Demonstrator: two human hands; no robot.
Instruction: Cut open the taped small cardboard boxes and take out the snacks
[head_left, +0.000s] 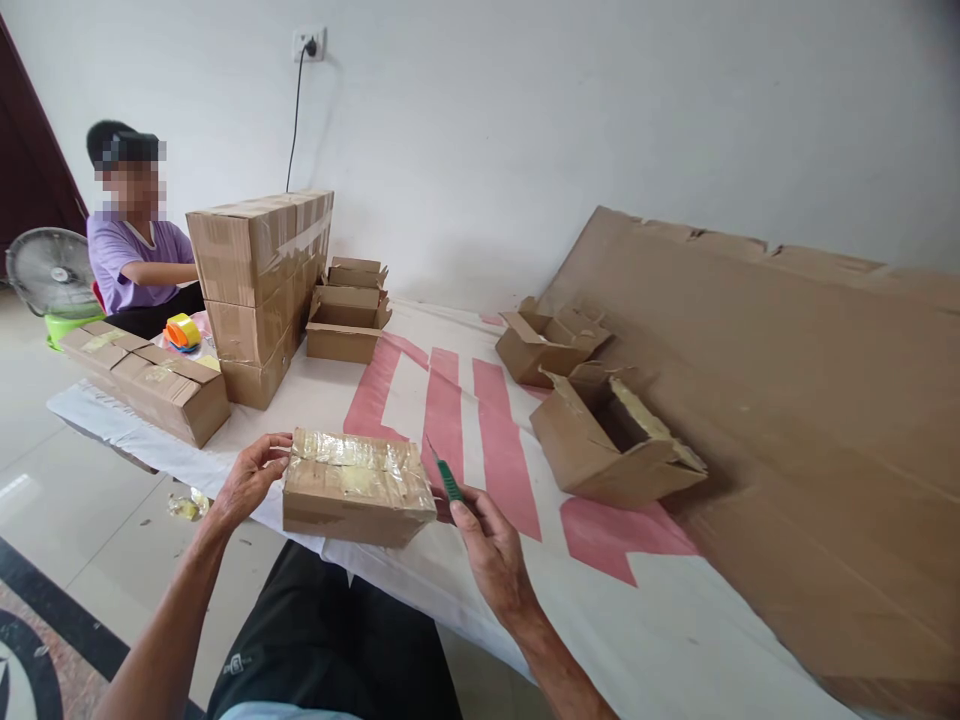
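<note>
A small taped cardboard box [354, 487] lies at the near edge of the white and red sheet [450, 400] in front of me. My left hand [247, 480] rests against the box's left end, fingers curled on its top corner. My right hand [491, 545] is closed around a green-handled knife [447, 478], whose blade points up and away beside the box's right end.
Two opened empty boxes [607, 440] lie to the right, beside a large flat cardboard sheet [787, 400]. A stack of taped boxes [259, 290], more open boxes [346, 320] and a long box [150, 380] stand at the left. A seated person [135, 250], a tape dispenser [182, 332] and a fan [49, 275] are far left.
</note>
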